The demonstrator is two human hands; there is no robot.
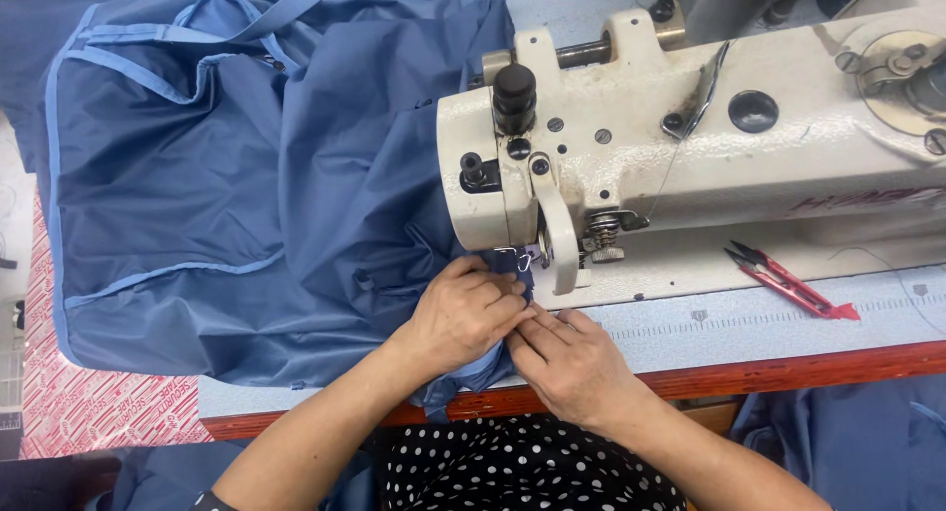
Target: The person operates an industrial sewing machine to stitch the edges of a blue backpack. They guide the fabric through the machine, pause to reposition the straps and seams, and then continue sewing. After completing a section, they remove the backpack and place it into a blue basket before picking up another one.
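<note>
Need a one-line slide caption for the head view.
Both hands, left and right, pinch blue fabric under the sewing machine needle; red thread snips alongside.

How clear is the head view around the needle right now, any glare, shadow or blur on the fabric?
Head view: even, soft lighting and sharp focus throughout. The sewing machine shows no strong glare. The blue fabric has only a mild sheen on its folds. The left hand and right hand are crisp, with no motion blur. The needle area under the machine head is partly hidden and shaded.
</note>
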